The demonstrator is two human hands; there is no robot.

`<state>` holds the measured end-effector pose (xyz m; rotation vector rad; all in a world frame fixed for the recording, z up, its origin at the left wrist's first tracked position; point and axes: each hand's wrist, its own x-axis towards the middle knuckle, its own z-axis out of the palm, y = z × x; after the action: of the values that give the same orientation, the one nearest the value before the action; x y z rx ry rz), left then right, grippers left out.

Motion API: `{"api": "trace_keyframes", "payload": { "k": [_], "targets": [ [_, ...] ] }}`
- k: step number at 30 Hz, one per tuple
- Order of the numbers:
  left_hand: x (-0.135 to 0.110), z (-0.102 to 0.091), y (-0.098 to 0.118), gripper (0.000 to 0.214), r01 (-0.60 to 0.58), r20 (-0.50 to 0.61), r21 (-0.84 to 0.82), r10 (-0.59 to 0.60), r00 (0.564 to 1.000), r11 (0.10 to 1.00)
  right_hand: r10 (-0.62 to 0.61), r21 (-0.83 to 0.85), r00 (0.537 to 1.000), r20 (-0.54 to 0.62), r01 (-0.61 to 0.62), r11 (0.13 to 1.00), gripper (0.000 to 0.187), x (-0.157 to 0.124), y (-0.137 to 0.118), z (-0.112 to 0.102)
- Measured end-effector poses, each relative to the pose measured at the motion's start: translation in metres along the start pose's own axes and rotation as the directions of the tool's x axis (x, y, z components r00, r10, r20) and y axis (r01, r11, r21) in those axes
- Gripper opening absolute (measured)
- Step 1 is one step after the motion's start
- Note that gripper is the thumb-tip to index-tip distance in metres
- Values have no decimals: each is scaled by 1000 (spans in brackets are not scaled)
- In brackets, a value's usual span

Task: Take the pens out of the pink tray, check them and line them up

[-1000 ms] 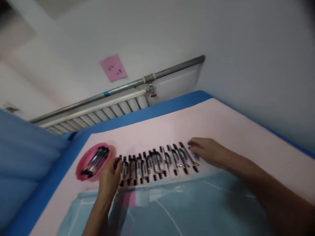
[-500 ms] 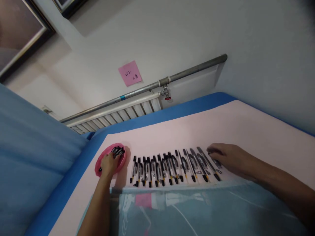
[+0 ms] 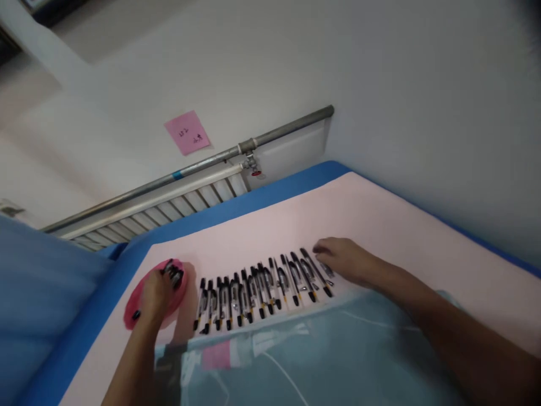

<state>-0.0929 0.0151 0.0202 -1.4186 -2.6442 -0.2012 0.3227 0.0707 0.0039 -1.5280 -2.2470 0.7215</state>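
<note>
My left hand (image 3: 156, 293) is down in a pink basket (image 3: 132, 301) at the left, its blurred fingers closed around a black pen (image 3: 136, 314) whose dark end sticks out below them. More black pieces (image 3: 174, 274) lie in the basket beside the fingers. My right hand (image 3: 344, 258) rests at the right end of a row of disassembled black pens, fingers curled together beside a short clear-and-black pen barrel (image 3: 325, 269). What its fingertips pinch, if anything, is hidden. In the row, slim refills with yellow-and-black ends (image 3: 313, 270) lie among short barrels and small silver tips (image 3: 329, 283).
A pink sheet (image 3: 262, 239) covers the blue-edged table (image 3: 270, 194). Clear bluish plastic (image 3: 321, 349) lies along the near side. Behind stand a white radiator (image 3: 198, 200), a metal pipe (image 3: 291, 127) and a wall with a pink note (image 3: 187, 133). Blue cloth (image 3: 38, 293) hangs at left.
The view has swung right, so everything sits further left in the picture. My left hand has shifted within the basket, and the pieces there are arranged differently. My right hand stays by the row's end.
</note>
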Motion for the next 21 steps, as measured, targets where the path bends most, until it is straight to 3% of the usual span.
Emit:
{"api": "trace_keyframes", "payload": {
  "k": [2,3,4,5,6,8,10,12,16,19,21],
  "targets": [
    [-17,-11,28,38,-2,-57,-107,-5,998,994,-1,104,997,-76,9,995,25,-1,-5,0],
    [-30,-15,47,35,-38,-49,-374,21,999,927,-1,188,995,-103,20,982,24,-2,-8,0],
    [-45,-19,69,34,-23,52,-634,72,996,773,4,297,994,-106,28,954,23,-4,-12,1],
    [-62,-22,92,33,60,196,-814,175,965,578,12,417,997,-82,24,909,23,-5,-17,2],
    [-80,-24,115,33,177,323,-895,319,891,410,11,537,999,-44,15,843,25,-7,-22,4],
    [-113,-25,159,32,406,458,-887,526,717,219,-9,734,1000,12,-3,679,29,-11,-30,8],
    [-136,-25,191,33,541,513,-824,625,588,167,-47,865,999,12,13,501,30,-13,-37,12],
    [-147,-23,209,34,624,549,-766,662,510,154,-36,931,999,0,13,365,27,-15,-40,14],
    [-149,-18,216,29,693,529,-716,711,463,82,84,985,996,-12,-3,173,21,-10,-35,11],
    [-146,-11,209,24,725,553,-679,730,401,116,219,998,973,-70,69,13,20,-5,-24,1],
    [-145,-7,204,23,738,582,-661,712,393,134,272,997,959,-75,82,-12,16,-3,-16,-7]
  ]
}}
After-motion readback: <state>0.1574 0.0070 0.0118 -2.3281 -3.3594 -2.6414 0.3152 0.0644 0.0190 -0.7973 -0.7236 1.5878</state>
